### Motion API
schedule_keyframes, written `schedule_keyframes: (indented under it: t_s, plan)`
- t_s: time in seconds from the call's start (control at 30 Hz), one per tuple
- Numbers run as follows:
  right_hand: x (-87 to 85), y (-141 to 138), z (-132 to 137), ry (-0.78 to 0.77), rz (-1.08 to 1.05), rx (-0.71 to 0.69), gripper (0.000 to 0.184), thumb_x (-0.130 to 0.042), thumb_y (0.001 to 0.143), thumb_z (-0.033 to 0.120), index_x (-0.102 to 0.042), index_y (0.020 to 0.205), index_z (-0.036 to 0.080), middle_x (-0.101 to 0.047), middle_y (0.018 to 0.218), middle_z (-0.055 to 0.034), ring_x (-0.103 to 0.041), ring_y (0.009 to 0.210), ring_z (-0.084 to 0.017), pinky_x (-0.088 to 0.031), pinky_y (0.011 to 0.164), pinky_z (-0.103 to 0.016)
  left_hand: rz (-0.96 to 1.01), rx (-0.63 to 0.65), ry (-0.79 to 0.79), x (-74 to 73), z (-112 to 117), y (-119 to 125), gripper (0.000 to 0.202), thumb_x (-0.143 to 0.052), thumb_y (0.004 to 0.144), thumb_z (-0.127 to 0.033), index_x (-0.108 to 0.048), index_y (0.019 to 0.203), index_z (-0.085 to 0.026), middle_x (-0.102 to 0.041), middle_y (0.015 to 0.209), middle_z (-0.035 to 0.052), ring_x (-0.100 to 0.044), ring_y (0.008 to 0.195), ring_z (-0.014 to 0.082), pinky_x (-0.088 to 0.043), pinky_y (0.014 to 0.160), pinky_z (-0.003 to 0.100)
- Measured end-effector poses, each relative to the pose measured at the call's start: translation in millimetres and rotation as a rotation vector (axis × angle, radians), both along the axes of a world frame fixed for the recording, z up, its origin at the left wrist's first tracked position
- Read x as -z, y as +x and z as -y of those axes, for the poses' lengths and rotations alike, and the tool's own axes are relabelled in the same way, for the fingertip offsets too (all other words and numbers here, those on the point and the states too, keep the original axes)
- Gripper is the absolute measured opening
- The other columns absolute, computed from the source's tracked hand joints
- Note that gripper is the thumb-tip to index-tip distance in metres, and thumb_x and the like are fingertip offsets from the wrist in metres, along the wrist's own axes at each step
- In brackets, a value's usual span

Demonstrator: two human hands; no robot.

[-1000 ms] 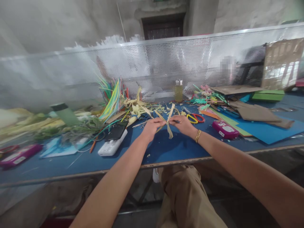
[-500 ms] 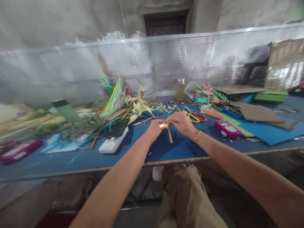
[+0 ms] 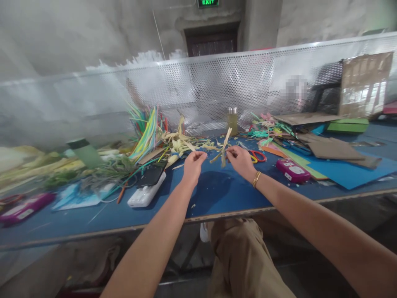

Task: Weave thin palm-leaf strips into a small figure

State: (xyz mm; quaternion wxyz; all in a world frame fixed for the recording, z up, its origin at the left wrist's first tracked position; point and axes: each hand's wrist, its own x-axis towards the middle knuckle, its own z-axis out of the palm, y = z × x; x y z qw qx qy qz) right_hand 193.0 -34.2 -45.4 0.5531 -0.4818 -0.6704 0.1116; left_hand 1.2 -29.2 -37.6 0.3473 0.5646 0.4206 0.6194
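Above the blue tabletop (image 3: 211, 194), my right hand (image 3: 243, 162) pinches a small crossed piece of pale dried husk strips (image 3: 223, 152). One strip points up and another sticks out to the left. My left hand (image 3: 194, 166) is apart from the piece, on its left, with thumb and fingertips pressed together. Whatever lies between those fingertips is too small to make out. Behind the left hand is a heap of pale husk scraps (image 3: 178, 145). Scissors with red and yellow handles (image 3: 260, 156) lie just beyond my right hand, which partly hides them.
To the left, a black phone (image 3: 151, 174) rests on a white power bank (image 3: 145, 194). A bundle of coloured stems (image 3: 147, 136) stands behind. A purple device (image 3: 292, 170), brown cardboard (image 3: 333, 150) and blue sheets (image 3: 350, 174) lie right. A glass bottle (image 3: 232, 121) stands near the perforated metal screen (image 3: 211, 82).
My hands have moved apart; the left one has drawn away from the husk piece. The piece stays in my right hand and now shows its crossed strips. The view has tilted up slightly.
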Motion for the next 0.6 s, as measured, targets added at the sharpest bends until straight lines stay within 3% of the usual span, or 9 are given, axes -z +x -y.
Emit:
schedule_keyframes:
  t_s: [0.1,0.2,0.33,0.6]
  plan:
    - [-2.3,-1,4,0.053,0.129,0.134,0.012,-0.054,0.082,0.025,-0.065,0.081,0.02,-0.069,0.071,-0.0032,-0.063,0.064,-0.017,-0.045,0.06,-0.028,-0.21,0.036,0.046,-0.7,5,3,0.023,-0.068,0.074,-0.04,-0.066,0.072,-0.018,-0.061,0.065,-0.0001,-0.052,0.062,0.014,-0.041,0.065,0.028]
    - [-3.7,-3,7,0.099,0.222,0.175,0.011,-0.056,0.081,0.025,-0.065,0.079,0.02,-0.068,0.069,-0.0027,-0.062,0.064,-0.017,-0.042,0.06,-0.027,-0.299,0.093,0.134,-0.7,8,6,0.022,-0.068,0.075,-0.041,-0.068,0.079,-0.019,-0.067,0.074,0.0021,-0.058,0.07,0.0163,-0.044,0.069,0.029]
    - [-3.2,-7,10,0.143,0.269,0.086,0.009,-0.058,0.081,0.025,-0.066,0.081,0.02,-0.068,0.07,-0.0021,-0.062,0.064,-0.016,-0.041,0.06,-0.026,-0.292,0.133,0.16,1.9,8,8,0.024,-0.072,0.071,-0.035,-0.068,0.089,-0.019,-0.071,0.086,0.0051,-0.064,0.08,0.0194,-0.047,0.074,0.031]
    - [-7.9,-8,14,0.204,0.353,-0.118,0.013,-0.056,0.087,0.024,-0.068,0.086,0.021,-0.07,0.073,-0.0008,-0.061,0.065,-0.015,-0.037,0.064,-0.026,-0.241,0.115,0.153,2.4,4,7,0.017,-0.071,0.067,-0.016,-0.069,0.083,-0.019,-0.071,0.083,0.0048,-0.066,0.08,0.0189,-0.049,0.077,0.033]
